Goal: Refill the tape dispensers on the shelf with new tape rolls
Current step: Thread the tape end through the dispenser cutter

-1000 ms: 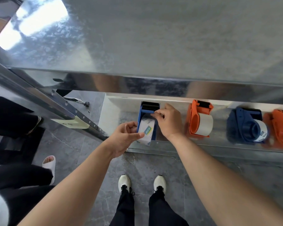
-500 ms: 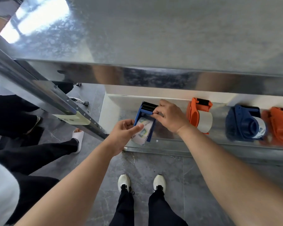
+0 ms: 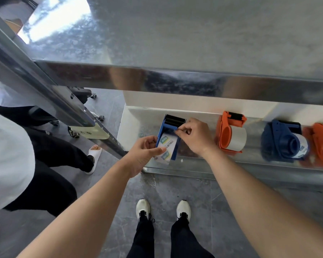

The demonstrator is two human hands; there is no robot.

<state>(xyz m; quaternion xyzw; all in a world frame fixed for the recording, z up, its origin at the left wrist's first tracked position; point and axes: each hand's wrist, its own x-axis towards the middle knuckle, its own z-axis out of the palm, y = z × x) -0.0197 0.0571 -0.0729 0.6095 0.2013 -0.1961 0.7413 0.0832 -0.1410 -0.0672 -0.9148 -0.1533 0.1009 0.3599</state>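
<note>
Tape roll (image 3: 166,146) sits in blue dispenser (image 3: 168,126), left end of lower shelf (image 3: 194,167). Left hand (image 3: 143,154) grip closed round dispenser side, thumb on roll. Right hand (image 3: 195,137) grip pinches at roll's top, likely tape end. Step: threading. Next: draw end straight to far toothed cutter. Orange dispenser (image 3: 229,133) at right, loaded.
</note>
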